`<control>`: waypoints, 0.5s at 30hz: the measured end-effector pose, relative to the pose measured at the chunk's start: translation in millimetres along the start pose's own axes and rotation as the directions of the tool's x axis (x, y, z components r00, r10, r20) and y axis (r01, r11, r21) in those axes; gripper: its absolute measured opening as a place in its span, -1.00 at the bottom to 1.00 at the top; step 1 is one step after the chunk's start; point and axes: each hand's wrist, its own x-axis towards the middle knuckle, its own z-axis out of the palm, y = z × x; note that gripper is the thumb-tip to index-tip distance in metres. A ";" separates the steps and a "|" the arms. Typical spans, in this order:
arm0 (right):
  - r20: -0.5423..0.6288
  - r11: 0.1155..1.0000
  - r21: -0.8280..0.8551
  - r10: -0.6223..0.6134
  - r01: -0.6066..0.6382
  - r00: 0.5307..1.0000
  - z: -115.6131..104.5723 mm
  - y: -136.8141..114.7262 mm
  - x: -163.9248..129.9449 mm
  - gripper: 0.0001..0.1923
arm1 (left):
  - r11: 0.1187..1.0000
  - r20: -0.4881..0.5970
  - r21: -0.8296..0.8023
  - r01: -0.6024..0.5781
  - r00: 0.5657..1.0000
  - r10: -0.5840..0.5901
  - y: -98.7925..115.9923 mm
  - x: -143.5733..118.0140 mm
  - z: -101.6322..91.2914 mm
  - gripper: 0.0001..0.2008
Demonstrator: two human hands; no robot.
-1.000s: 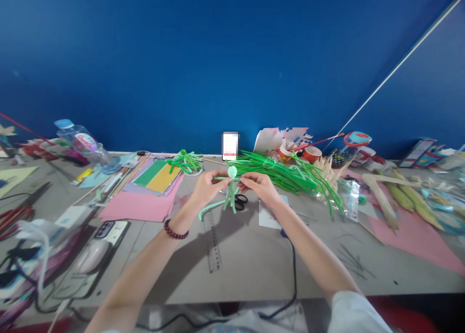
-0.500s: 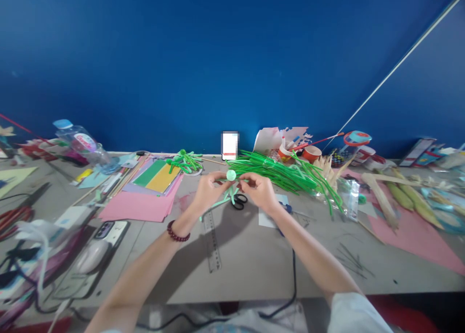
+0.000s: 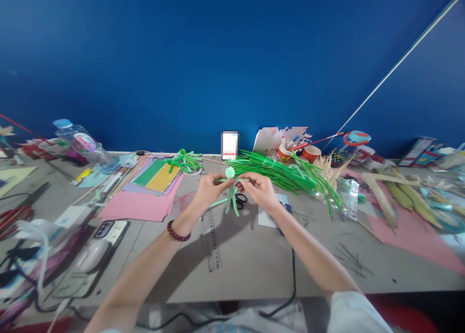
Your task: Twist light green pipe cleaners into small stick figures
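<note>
Both of my hands hold a small light-green pipe-cleaner figure (image 3: pixel 230 192) above the grey table (image 3: pixel 250 260). My left hand (image 3: pixel 208 191) pinches its left side and my right hand (image 3: pixel 258 190) pinches its right side. The figure has a round coiled top and several strands hanging down. Black scissors (image 3: pixel 240 201) lie on the table just behind it. A clear ruler (image 3: pixel 212 241) lies below my left hand. A beaded bracelet circles my left wrist.
A bundle of green pipe cleaners (image 3: pixel 283 173) lies behind my right hand, a finished green figure (image 3: pixel 185 161) behind my left. Coloured paper sheets (image 3: pixel 145 192), a phone (image 3: pixel 109 230), a mouse (image 3: pixel 89 255) and a water bottle (image 3: pixel 82 144) are left. Pink paper (image 3: pixel 414 236) and corn husks (image 3: pixel 399 197) are right.
The pipe-cleaner figure dipped and tilted between my hands, then came back upright with its strands hanging down. My hands stayed close together in about the same spot.
</note>
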 end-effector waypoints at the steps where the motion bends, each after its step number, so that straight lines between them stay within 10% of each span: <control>1: 0.020 0.998 0.049 0.031 -0.032 0.999 -0.3 -0.7 0.4 -0.75 | 1.000 0.002 -0.012 0.007 1.000 -0.007 -0.2 0.4 -0.4 -0.73; 15: -0.016 0.996 -0.087 -0.009 0.007 1.000 0.1 14.1 0.6 -0.78 | 0.999 -0.042 0.053 0.006 0.999 -0.004 4.0 -5.7 4.8 -0.72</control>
